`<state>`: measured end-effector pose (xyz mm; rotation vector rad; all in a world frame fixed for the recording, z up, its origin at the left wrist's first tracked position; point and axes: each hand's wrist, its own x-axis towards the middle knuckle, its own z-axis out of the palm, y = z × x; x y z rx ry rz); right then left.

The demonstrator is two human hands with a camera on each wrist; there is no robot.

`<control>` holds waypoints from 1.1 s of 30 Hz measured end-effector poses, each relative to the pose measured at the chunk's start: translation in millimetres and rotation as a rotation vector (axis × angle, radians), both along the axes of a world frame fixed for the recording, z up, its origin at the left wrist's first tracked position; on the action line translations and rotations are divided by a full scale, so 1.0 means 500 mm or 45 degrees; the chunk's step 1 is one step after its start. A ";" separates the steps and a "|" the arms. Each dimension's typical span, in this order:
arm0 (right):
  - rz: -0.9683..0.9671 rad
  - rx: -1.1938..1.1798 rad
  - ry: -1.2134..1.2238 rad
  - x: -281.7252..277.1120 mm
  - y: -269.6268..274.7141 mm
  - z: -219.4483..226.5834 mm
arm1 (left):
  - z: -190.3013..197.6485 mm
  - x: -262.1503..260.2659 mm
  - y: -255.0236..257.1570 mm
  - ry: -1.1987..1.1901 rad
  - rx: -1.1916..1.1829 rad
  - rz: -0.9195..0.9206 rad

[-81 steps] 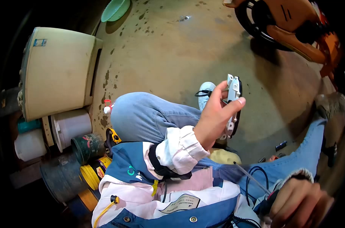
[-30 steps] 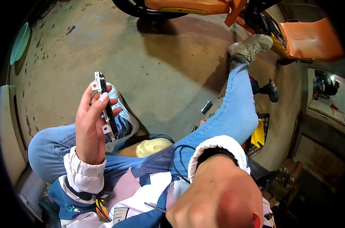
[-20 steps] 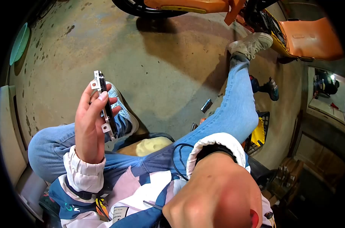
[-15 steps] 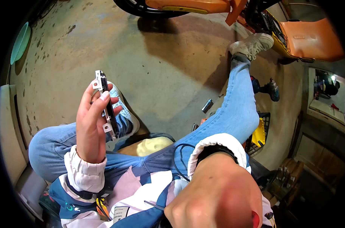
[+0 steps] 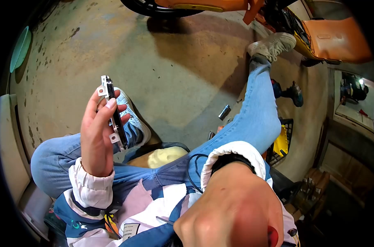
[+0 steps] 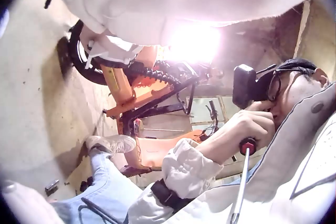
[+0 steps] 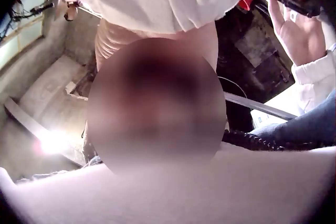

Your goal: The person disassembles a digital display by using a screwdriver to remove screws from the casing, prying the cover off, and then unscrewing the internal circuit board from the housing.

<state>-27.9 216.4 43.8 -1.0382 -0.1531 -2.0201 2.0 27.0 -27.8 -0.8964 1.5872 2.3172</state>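
At the far left edge a green basin point(image 5: 20, 48) lies on the stained concrete floor point(image 5: 174, 74). Right of it the left hand point(image 5: 97, 136) is raised above the bent left knee, thumb and fingers curled round a flat black part with white mounting tabs point(image 5: 113, 113), held on edge and upright; it may be a display or switch housing, the view is too small to say. Just beyond it sits a pale sneaker point(image 5: 127, 115). Near the middle, a beige seat cushion point(image 5: 166, 156) shows between the jeans-clad legs. A small dark cylinder point(image 5: 224, 112) lies on the floor beside the stretched right leg. The right hand point(image 5: 232, 214) is close under the head camera, clenched in a fist; the left wrist view shows it gripping the red-handled screwdriver point(image 6: 244, 167), shaft pointing down. Farther right a cordless drill point(image 5: 292, 92) rests on the floor, and the orange scooter point(image 5: 335, 37) stands at the far side.
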 end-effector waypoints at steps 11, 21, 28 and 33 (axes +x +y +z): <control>0.115 0.181 -0.037 0.047 0.026 0.000 | 0.006 -0.001 0.006 0.004 -0.067 -0.042; 0.086 0.171 -0.006 0.051 0.029 -0.004 | 0.006 -0.001 0.005 0.000 -0.063 -0.058; 0.122 0.214 -0.035 0.046 0.021 0.002 | 0.003 -0.001 0.002 -0.016 -0.083 -0.052; 0.126 0.194 -0.015 0.038 0.014 -0.001 | 0.002 0.000 0.000 -0.007 -0.087 -0.072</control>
